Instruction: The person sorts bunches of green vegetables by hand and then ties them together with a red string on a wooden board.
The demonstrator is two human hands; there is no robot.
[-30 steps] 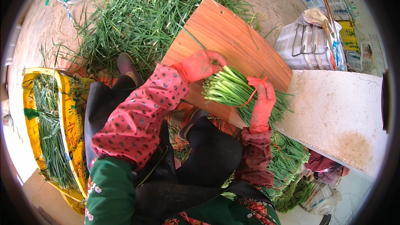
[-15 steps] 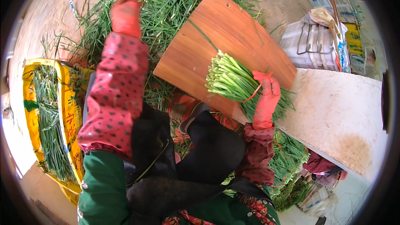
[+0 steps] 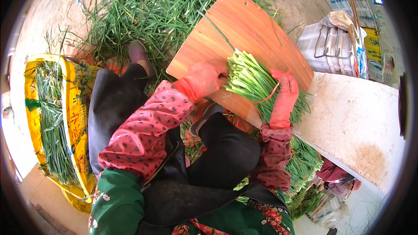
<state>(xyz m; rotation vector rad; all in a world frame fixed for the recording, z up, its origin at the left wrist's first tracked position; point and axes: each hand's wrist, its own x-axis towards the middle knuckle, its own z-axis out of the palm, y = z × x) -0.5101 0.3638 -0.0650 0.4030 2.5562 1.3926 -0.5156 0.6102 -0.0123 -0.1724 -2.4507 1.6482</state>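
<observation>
A bundle of garlic chives [image 3: 249,74] lies on a brown wooden board [image 3: 237,24], its pale cut ends facing up and to the left. A red tie [image 3: 269,95] goes around it. Gloved in orange-red rubber, my right hand [image 3: 284,100] is closed on the leafy part of the bundle, with the tie by its fingers. My left hand [image 3: 204,78], in a matching glove, has its fingers curled beside the cut ends, over the board's left edge. Whatever those fingers pinch, if anything, is hidden. One loose green blade [image 3: 220,32] lies on the board above the bundle.
Loose chives [image 3: 148,13] cover the floor ahead. A yellow crate [image 3: 67,104] with green leaves stands at left. To the right are a whitish slab [image 3: 348,122], a white crate [image 3: 324,48] with metal handles, and stacked chive bundles [image 3: 305,163] beneath the slab.
My left hand has come down and right, from above the loose chives to the bundle's cut ends. My right hand stays on the bundle. The view has shifted slightly.
</observation>
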